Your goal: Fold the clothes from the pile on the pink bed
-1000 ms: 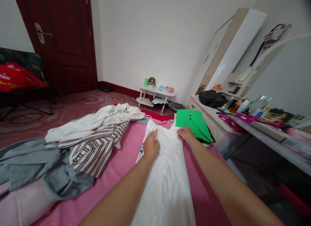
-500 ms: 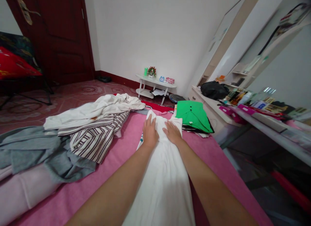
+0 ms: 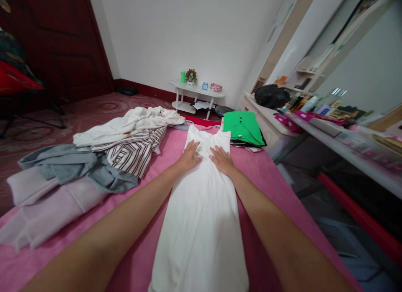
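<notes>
A long white garment (image 3: 201, 225), perhaps a dress, lies lengthwise down the pink bed cover (image 3: 273, 191), its narrower end away from me. My left hand (image 3: 189, 157) rests on the garment's upper left part, fingers spread and pointing forward. On the upper right part lies my right hand (image 3: 221, 159), palm down with fingers stretched out. Small creases show in the cloth between the two hands. The garment's near end widens toward me, with soft folds along its length.
Left of the garment is a loose heap: a white top (image 3: 125, 124), a striped garment (image 3: 132, 152), a grey one (image 3: 67, 160) and a pale pink one (image 3: 59, 208). Folded green clothing (image 3: 243, 128) tops a stack at right. Beyond stand a cluttered dressing table (image 3: 354, 143) and a low white table (image 3: 194, 88).
My hands have slid a little apart and toward me along the garment, which now lies flatter and shows its lower end wider. The view has tilted down and shifted.
</notes>
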`<action>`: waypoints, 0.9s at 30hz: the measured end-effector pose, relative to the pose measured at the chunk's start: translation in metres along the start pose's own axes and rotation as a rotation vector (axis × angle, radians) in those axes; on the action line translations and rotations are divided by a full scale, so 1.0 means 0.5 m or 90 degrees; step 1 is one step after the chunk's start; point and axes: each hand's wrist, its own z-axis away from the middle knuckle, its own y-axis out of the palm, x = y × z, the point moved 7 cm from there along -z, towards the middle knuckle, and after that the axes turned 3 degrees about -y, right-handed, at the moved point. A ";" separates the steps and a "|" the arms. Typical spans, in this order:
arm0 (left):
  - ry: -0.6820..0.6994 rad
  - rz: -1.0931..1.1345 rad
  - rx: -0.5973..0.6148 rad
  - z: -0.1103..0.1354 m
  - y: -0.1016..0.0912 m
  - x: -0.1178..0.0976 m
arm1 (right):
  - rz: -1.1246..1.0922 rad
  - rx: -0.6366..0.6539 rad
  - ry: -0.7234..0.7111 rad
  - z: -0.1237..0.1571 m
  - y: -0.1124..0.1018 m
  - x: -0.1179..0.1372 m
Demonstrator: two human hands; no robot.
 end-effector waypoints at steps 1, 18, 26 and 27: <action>0.022 -0.001 0.017 0.019 -0.010 -0.001 | -0.005 -0.001 -0.012 0.022 -0.001 0.001; 0.269 -0.023 0.362 0.398 -0.176 -0.115 | -0.278 0.052 -0.281 0.515 -0.046 0.092; 0.353 -0.013 0.451 0.434 -0.172 -0.222 | -0.269 0.144 -0.385 0.522 -0.033 0.149; 0.355 0.014 0.454 0.435 -0.174 -0.234 | -0.285 0.182 -0.386 0.525 -0.027 0.151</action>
